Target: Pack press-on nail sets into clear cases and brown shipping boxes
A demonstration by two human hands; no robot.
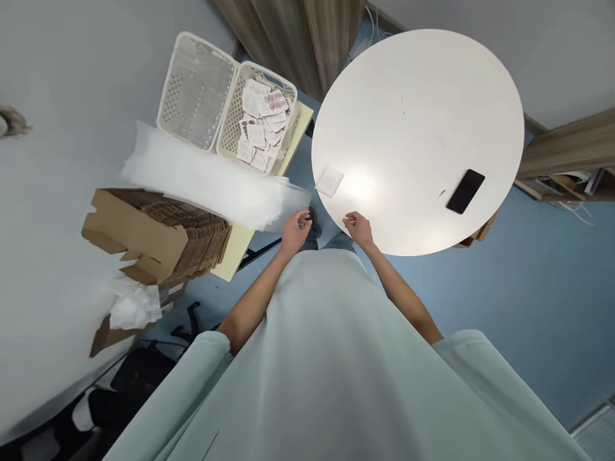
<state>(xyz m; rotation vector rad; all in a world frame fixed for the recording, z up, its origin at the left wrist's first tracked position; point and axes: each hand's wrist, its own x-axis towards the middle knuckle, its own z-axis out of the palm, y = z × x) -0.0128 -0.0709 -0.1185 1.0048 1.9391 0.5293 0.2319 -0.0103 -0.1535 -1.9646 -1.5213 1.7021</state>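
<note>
My left hand [295,232] hangs beside the near end of a stack of white translucent sheets [206,173]. Its fingers are curved, with a gap between thumb and forefinger, and nothing shows in them. Over the near edge of the round white table [423,128] is my right hand [358,228], fingers loosely bent and apart, holding nothing I can see. A small flat white packet [330,180] lies at the table's left edge, just beyond both hands.
A black phone [466,191] lies on the table's right side. To the left, an open-lidded white basket [257,118] holds many printed packets. Folded cardboard boxes [158,237] stand on a yellow side table [232,256]. A black chair [141,371] is at lower left.
</note>
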